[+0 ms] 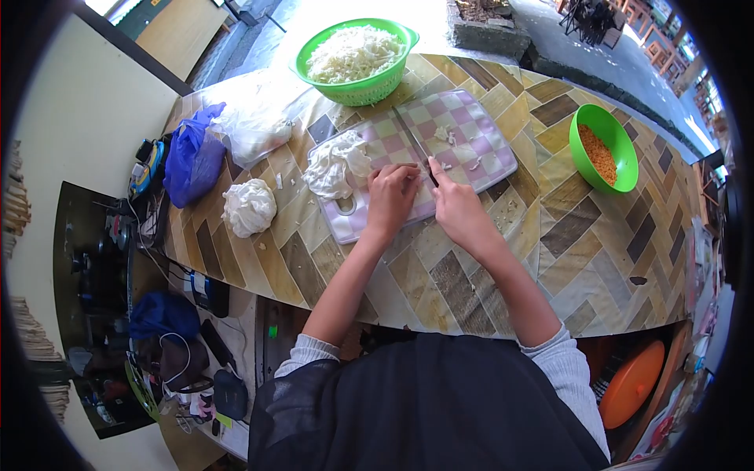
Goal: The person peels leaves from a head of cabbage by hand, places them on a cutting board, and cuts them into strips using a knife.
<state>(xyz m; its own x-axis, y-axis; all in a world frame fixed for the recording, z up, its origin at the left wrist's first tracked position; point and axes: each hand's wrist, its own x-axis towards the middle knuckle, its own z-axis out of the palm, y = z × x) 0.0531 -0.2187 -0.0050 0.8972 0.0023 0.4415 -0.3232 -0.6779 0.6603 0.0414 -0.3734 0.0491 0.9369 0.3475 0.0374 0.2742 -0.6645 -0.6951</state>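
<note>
My right hand [457,210] grips a knife [410,133], its forefinger stretched along the top and the blade pointing away from me over the pink-and-white checkered cutting board [471,110]. Close beside it, my left hand [391,198] has its fingers curled inward over the board. Whatever lies under those fingertips is hidden. A crumpled white heap [339,163], perhaps cloth or thin plastic, rests on the board's left side. Small white scraps [445,135] are scattered right of the blade. Off the board to the left sits a round white bundle [250,208].
A green colander [357,96] full of pale shreds stands behind the board. To the right is a green bowl [585,157] with orange crumbs [598,161]. A blue plastic bag [192,161] and a clear-white bag [251,133] lie at left on the patterned tabletop [503,286].
</note>
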